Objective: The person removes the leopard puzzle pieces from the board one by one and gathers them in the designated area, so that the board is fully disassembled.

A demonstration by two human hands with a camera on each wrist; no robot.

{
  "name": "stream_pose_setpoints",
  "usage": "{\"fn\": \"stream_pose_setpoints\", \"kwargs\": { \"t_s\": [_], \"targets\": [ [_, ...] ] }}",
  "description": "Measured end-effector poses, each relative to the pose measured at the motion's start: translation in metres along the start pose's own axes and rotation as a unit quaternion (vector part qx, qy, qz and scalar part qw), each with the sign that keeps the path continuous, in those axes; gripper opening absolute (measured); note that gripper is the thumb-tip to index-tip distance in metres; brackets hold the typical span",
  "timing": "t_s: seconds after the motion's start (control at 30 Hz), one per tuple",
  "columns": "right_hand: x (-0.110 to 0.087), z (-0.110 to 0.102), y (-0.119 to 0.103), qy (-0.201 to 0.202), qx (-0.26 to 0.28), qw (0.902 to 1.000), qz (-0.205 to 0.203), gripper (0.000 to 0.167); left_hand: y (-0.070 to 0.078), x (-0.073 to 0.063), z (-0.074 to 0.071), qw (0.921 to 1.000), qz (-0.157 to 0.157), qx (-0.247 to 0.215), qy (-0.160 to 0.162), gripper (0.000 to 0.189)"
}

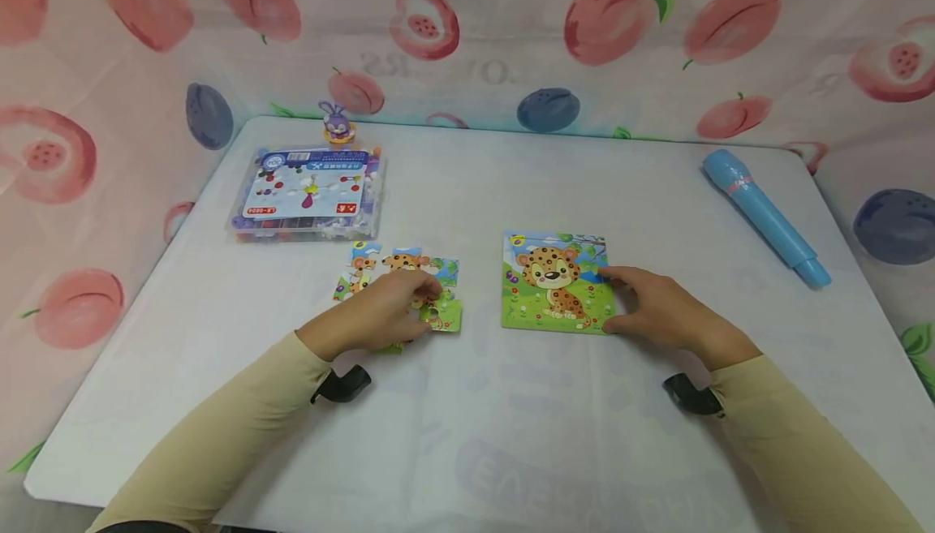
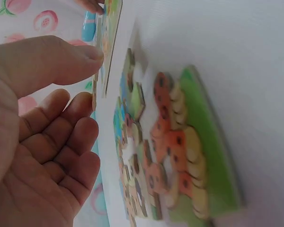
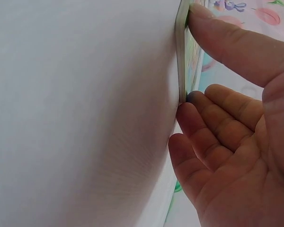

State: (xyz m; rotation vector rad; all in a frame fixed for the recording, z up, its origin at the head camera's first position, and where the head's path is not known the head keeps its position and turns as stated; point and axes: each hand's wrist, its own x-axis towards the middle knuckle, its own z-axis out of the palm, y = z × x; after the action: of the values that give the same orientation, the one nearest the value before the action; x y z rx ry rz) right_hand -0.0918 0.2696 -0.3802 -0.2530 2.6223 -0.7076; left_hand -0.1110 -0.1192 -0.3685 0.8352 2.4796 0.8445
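In the head view, a square puzzle board [image 1: 558, 285] with a spotted leopard cub picture lies flat on the white table. My right hand [image 1: 661, 310] holds its right side, thumb near the lower corner and fingertips higher up. The right wrist view shows the thumb and fingers at the board's edge [image 3: 181, 56]. Left of the board, my left hand [image 1: 380, 310] pinches a puzzle piece [image 1: 447, 316] between thumb and finger; the left wrist view shows it edge-on. Beneath and around that hand lie several loose puzzle pieces [image 2: 175, 151], partly hidden in the head view.
A clear plastic box [image 1: 307, 196] with a printed label and colourful parts stands at the back left. Behind it is a small purple rabbit-eared figure [image 1: 338, 123]. A blue microphone-shaped object [image 1: 767, 221] lies at the right. A fruit-patterned curtain [image 1: 497, 38] hangs behind the table.
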Motion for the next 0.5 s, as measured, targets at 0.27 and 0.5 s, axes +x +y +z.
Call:
{"fn": "stream_pose_setpoints", "kwargs": {
  "t_s": [0.27,0.5],
  "targets": [
    [-0.001,0.000,0.000,0.002,0.003,1.0000,-0.004,0.083,-0.004,-0.016,0.003,1.0000,0.001,0.001,-0.003,0.041],
    [-0.001,0.000,0.000,0.002,0.002,1.0000,-0.004,0.083,-0.003,-0.025,0.006,0.9999,-0.004,0.008,-0.007,0.039]
  ]
}}
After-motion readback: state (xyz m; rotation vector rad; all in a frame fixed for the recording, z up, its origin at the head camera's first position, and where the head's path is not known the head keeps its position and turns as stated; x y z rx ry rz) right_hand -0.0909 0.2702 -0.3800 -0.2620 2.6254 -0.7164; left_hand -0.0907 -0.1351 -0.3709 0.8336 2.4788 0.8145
